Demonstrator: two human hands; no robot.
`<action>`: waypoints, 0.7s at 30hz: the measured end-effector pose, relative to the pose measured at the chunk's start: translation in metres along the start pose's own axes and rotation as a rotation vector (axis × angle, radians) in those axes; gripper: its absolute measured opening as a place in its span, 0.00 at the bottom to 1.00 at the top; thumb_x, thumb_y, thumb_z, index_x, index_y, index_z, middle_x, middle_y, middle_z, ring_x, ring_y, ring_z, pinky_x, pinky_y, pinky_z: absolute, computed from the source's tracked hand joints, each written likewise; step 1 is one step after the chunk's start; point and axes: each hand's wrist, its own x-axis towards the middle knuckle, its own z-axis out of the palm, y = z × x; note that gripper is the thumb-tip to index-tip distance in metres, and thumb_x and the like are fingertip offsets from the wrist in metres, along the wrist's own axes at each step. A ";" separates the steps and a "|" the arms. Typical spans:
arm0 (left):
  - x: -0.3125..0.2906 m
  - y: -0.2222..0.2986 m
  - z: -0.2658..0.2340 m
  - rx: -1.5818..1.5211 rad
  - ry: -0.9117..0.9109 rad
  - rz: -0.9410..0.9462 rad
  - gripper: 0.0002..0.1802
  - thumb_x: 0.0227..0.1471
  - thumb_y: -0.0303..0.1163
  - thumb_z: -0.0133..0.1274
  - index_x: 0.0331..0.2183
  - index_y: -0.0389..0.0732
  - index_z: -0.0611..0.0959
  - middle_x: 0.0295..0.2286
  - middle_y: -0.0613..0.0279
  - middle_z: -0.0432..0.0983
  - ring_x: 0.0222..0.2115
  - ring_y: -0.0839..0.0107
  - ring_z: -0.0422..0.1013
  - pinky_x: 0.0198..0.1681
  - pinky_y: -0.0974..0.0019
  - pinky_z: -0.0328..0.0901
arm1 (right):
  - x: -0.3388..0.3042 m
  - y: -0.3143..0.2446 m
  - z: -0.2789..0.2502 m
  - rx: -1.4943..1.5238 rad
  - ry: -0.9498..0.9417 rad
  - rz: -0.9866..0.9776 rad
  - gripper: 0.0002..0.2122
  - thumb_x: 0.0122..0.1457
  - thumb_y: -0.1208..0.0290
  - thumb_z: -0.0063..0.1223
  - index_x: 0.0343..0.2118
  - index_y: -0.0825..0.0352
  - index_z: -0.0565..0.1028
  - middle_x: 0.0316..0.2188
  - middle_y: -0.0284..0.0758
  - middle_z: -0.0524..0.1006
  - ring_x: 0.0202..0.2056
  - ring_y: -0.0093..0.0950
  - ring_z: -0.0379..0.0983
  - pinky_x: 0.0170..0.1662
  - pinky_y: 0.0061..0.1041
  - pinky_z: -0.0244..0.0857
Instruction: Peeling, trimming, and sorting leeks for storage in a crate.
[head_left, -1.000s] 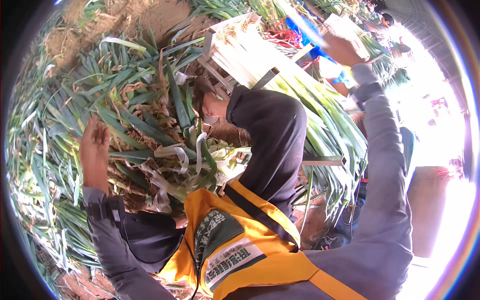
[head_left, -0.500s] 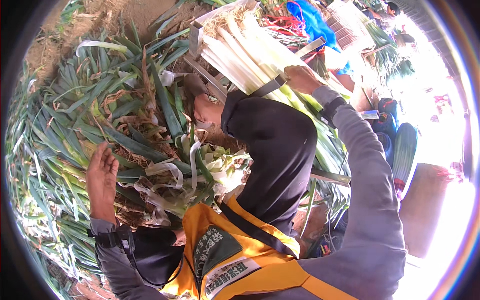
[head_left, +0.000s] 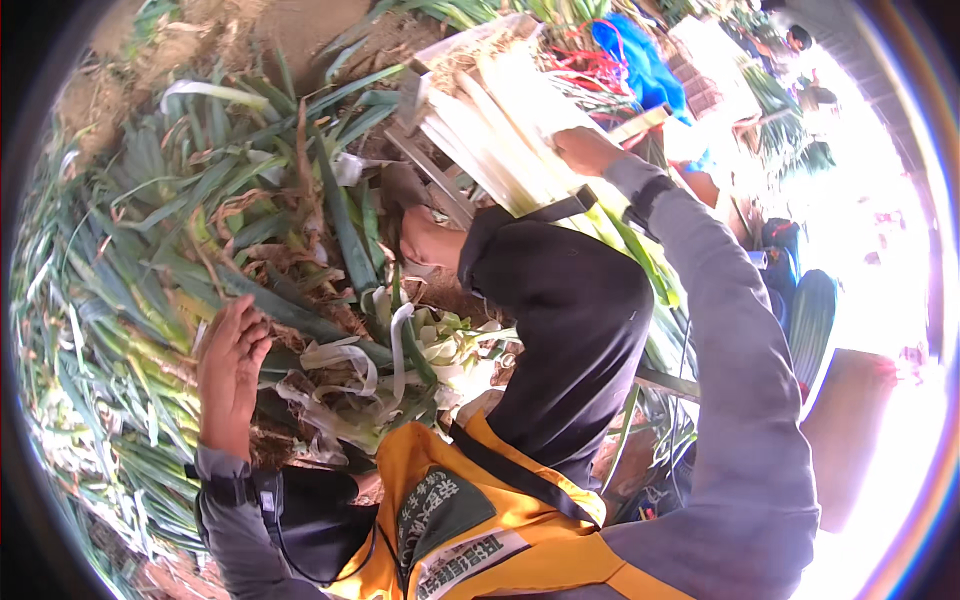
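Long leeks with white stalks point(head_left: 505, 130) and green tops lie side by side in a metal rack point(head_left: 415, 95) at the upper middle. My right hand point(head_left: 585, 150) rests on the white stalks; its fingertips are blurred, so I cannot make out whether they grip one. At the left, my left hand point(head_left: 232, 365) is raised with fingers loosely bent and apart, holding nothing. It is nearest to a big heap of untrimmed leeks point(head_left: 150, 300) with green leaves and dry brown skins. Peeled leaf scraps point(head_left: 450, 350) lie between that hand and my bent knee point(head_left: 570, 290).
A blue cloth or bag point(head_left: 640, 65) and red ties point(head_left: 585, 70) lie beyond the rack. A tied leek bundle point(head_left: 812, 315) stands at the right, near a brown block-like thing point(head_left: 845, 420). Other people are far off at the upper right. Bare soil point(head_left: 300, 30) shows at the top.
My right hand has moved left across the leeks, further onto the white stalks. My left hand has shifted slightly, staying raised by the heap. The whole view has shifted a little.
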 end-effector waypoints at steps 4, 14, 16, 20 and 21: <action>0.014 0.005 0.018 -0.060 0.093 0.054 0.17 0.59 0.38 0.53 0.46 0.37 0.78 0.35 0.66 0.71 0.35 0.74 0.67 0.48 0.65 0.63 | -0.043 0.092 -0.012 -0.279 0.044 -0.391 0.17 0.62 0.68 0.50 0.51 0.70 0.71 0.49 0.41 0.72 0.44 0.32 0.73 0.47 0.32 0.68; -0.030 0.052 -0.033 -0.176 0.300 0.372 0.35 0.61 0.52 0.47 0.56 0.31 0.68 0.51 0.45 0.64 0.52 0.58 0.65 0.61 0.58 0.58 | -0.070 -0.201 -0.265 0.682 0.114 -0.304 0.26 0.63 0.54 0.44 0.59 0.65 0.66 0.49 0.40 0.74 0.48 0.31 0.73 0.50 0.32 0.67; -0.029 0.052 -0.025 -0.221 0.170 0.382 0.36 0.62 0.52 0.44 0.56 0.29 0.66 0.55 0.40 0.60 0.55 0.55 0.63 0.63 0.57 0.56 | -0.041 -0.236 -0.260 0.647 0.101 -0.906 0.27 0.64 0.51 0.42 0.59 0.65 0.66 0.51 0.42 0.73 0.50 0.34 0.72 0.53 0.32 0.65; -0.039 0.038 -0.022 -0.252 0.164 0.371 0.40 0.62 0.56 0.41 0.55 0.26 0.66 0.53 0.38 0.64 0.54 0.52 0.65 0.62 0.55 0.56 | -0.027 -0.429 -0.225 0.138 0.184 -0.697 0.23 0.67 0.55 0.37 0.59 0.62 0.66 0.53 0.41 0.70 0.49 0.39 0.71 0.51 0.33 0.66; -0.040 0.037 -0.010 -0.335 0.094 0.381 0.39 0.62 0.56 0.39 0.54 0.25 0.67 0.53 0.38 0.64 0.54 0.53 0.65 0.62 0.56 0.57 | -0.013 -0.453 -0.207 0.293 0.285 -0.780 0.21 0.67 0.56 0.39 0.58 0.62 0.67 0.52 0.42 0.71 0.48 0.39 0.71 0.51 0.34 0.65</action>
